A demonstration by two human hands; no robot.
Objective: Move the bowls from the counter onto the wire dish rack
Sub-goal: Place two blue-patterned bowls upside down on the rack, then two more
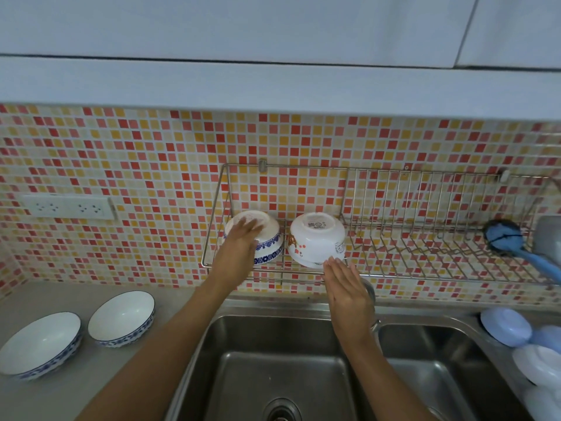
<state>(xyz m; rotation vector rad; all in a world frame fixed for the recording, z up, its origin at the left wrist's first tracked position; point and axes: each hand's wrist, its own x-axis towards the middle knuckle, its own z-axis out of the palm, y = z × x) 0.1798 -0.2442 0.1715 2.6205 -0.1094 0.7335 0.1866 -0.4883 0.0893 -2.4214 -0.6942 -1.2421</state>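
A wire dish rack [394, 262] hangs on the tiled wall above the sink. Two bowls sit upside down on its left end: a blue-patterned bowl [270, 247] and, to its right, a white bowl with red and orange flowers [317, 241]. My left hand [239, 241] lies flat over the blue-patterned bowl's base and side, touching it. My right hand [346, 287] is open with fingers together, its fingertips just below the flowered bowl's rim. Two shallow blue-rimmed bowls stand upright on the counter at the left, a larger bowl [39, 344] and a smaller bowl [121, 317].
A double steel sink [303, 375] lies below the rack. A blue dish brush [510, 241] hangs at the rack's right end. Light blue and white plastic lids or dishes [516, 335] pile at the sink's right edge. A wall socket [66, 206] sits left of the rack.
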